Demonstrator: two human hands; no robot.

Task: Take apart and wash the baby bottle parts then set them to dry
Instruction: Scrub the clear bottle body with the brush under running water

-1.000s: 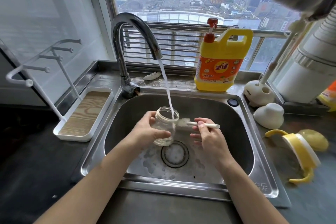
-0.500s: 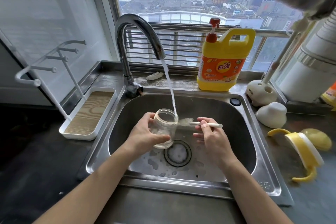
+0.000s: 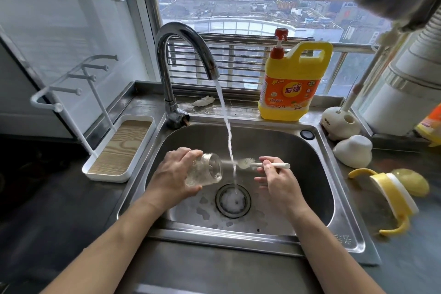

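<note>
Head view, my left hand (image 3: 176,174) gripped the clear bottle (image 3: 206,170), tipped on its side, mouth toward the water stream (image 3: 226,126), just up-left of the drain (image 3: 233,200), my right hand (image 3: 276,181) pinched the white brush (image 3: 260,164) just up-right of the drain, bristles in the stream

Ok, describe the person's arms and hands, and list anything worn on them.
Both arms are bare. The left forearm and right forearm show no sleeves up to the picture's lower edge. The left hand and right hand wear no gloves, and no ring, watch or bracelet shows on the parts in view.
</note>
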